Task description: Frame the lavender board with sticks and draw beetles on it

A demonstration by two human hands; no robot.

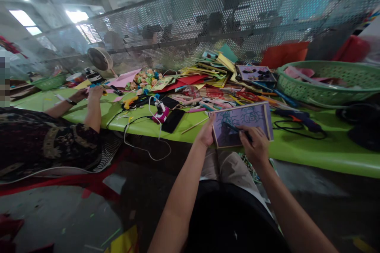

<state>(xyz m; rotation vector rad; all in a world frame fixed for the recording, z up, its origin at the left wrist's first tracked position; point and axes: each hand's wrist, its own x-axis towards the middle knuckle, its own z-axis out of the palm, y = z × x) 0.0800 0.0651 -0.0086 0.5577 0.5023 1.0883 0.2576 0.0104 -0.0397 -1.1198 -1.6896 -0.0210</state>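
A purple picture board with a pale wooden frame and dark line drawings leans over the table's front edge, tilted towards me. My left hand grips its left side, thumb on the front. In my right hand is a dark teal pen, held in a pinch, its tip resting on or just above the left drawing. The fingers partly hide the board's lower right. Left of the board lie a thin wooden stick and a black phone.
The green table bears a pink power socket, a glue gun, a green basket, and heaped coloured paper. A white cable hangs off the front edge. A co-worker's hands work at the left, near a fan.
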